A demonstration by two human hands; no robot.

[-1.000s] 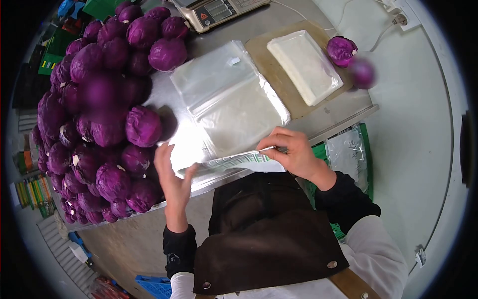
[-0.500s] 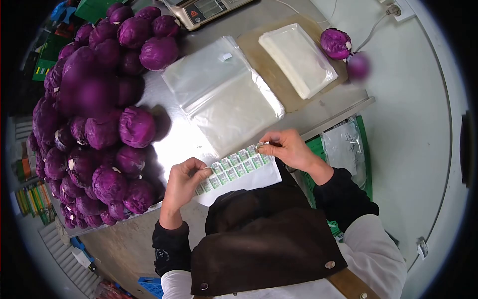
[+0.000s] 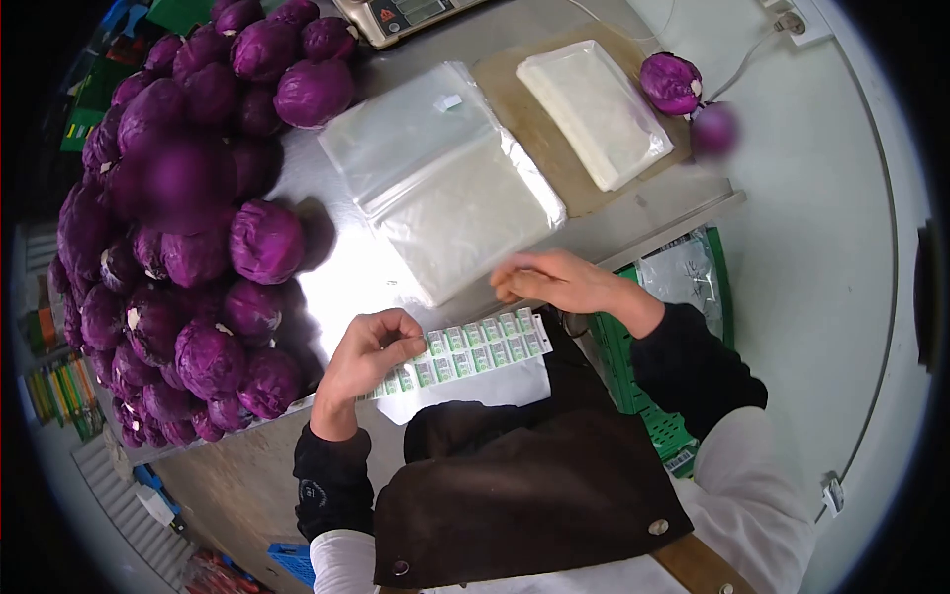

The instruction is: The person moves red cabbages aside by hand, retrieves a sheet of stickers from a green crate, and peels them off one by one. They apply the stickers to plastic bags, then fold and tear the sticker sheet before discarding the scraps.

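A white sheet with rows of small green and white labels (image 3: 480, 348) lies tilted in front of the dark apron. My left hand (image 3: 374, 354) pinches the sheet near its left end. Away from the sheet, above its right end, my right hand (image 3: 542, 279) has its fingers curled; whether anything small is between them cannot be made out. Beyond the hands, clear plastic bags (image 3: 465, 208) lie flat on the metal table (image 3: 336, 287), with a small pale label (image 3: 448, 102) on their upper part.
Many purple cabbages (image 3: 265, 241) are heaped at the left. A scale (image 3: 401, 15) stands at the back. Another stack of bags (image 3: 594, 114) lies on a brown board (image 3: 505, 79), near two cabbages (image 3: 671, 83). A green crate (image 3: 643, 396) is below the table's right edge.
My right hand has let go of the sheet's right end and moved up from it. The sheet's right end is now lower. My left hand still holds on.
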